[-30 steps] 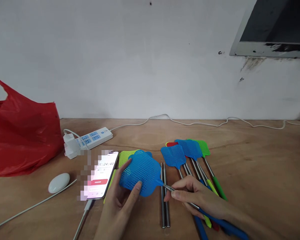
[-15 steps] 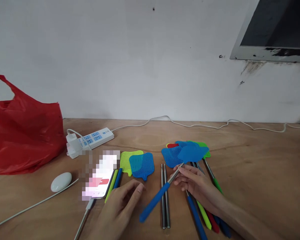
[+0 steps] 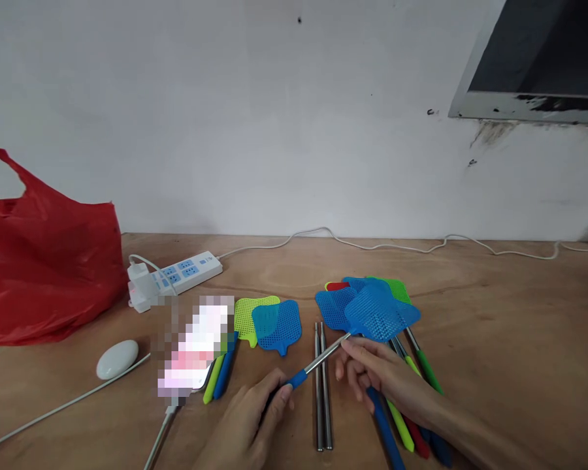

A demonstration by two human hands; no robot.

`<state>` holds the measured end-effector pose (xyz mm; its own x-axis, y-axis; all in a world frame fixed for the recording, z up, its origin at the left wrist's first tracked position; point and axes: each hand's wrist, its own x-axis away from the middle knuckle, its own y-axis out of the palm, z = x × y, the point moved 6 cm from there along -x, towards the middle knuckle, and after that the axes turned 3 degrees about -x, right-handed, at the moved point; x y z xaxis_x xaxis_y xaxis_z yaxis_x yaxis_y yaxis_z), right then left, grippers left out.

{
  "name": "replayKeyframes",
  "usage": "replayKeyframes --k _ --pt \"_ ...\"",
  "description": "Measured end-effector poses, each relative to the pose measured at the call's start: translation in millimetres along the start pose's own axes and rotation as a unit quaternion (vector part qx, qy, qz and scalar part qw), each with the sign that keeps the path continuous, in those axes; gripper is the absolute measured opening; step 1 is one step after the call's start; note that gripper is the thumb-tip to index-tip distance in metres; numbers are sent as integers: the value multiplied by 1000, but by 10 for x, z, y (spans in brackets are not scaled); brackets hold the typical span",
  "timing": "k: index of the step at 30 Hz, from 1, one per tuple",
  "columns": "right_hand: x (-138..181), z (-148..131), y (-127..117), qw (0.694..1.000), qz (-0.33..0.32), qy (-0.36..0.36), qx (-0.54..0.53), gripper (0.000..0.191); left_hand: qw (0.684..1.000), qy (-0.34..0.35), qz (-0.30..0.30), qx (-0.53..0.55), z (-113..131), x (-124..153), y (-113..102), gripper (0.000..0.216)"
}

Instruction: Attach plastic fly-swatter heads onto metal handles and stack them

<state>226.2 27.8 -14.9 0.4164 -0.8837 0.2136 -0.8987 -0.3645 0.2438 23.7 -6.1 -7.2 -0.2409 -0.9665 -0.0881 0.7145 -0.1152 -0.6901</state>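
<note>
A blue fly swatter point(image 3: 375, 310) with a metal shaft is held slantwise above the table. My left hand point(image 3: 255, 414) is closed around its blue handle. My right hand point(image 3: 372, 369) pinches the shaft just below the mesh head. Beneath and beside my right hand lie several swatters with blue, green and red handles, such as a green handle point(image 3: 428, 372). Two bare metal rods point(image 3: 323, 391) lie side by side between my hands. Beyond my left hand are a loose blue swatter head point(image 3: 284, 323) and a yellow-green swatter head point(image 3: 245, 316), partly overlapping.
A phone point(image 3: 198, 346), partly blurred out, lies left with a yellow-green handle point(image 3: 213, 382) and a blue handle point(image 3: 227, 365) beside it. Behind are a power strip point(image 3: 191, 271) and a red plastic bag point(image 3: 49, 261). A white oval object point(image 3: 117, 359) lies near a cable.
My left hand has closed on the swatter's blue handle, which it was not touching before. The swatter has turned, its head now lower and further right.
</note>
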Motion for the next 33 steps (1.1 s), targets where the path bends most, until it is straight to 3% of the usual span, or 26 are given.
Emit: replayKeyframes --k 3,4,6,7,8,10,11,13,15,19,26,33 --pt "113 -26 129 982 -100 63 145 47 999 21 13 -45 -61 31 -7 37" --pt "152 -98 148 974 -108 48 192 45 998 26 19 -59 -71 43 -19 37" --pt "205 -433 103 943 -18 -108 314 39 996 33 16 -83 -72 66 -39 34" --pt "250 -629 104 891 32 -212 401 31 995 36 12 -94 -64 76 -50 32" --pt "285 -766 152 819 42 -295 490 24 994 39 10 -103 -53 86 -65 29" --pt "279 -879 248 651 28 -397 647 24 992 45 11 -121 -26 103 -99 24" --pt "226 -864 269 578 4 -411 705 29 990 49 15 -133 -15 111 -117 23" --pt "81 -788 256 488 -45 -409 770 32 985 56 17 -164 -5 124 -131 22" --pt "-22 -697 243 438 -95 -415 792 17 978 64 14 -198 -10 133 -120 22" --pt "-65 -550 254 415 -146 -415 796 9 967 88 8 -240 2 113 -47 29" --pt "66 -476 397 399 -152 -445 787 19 948 62 -90 -298 109 -46 184 32" --pt "73 -434 497 422 -92 -458 777 16 929 13 -111 -354 137 -75 208 31"
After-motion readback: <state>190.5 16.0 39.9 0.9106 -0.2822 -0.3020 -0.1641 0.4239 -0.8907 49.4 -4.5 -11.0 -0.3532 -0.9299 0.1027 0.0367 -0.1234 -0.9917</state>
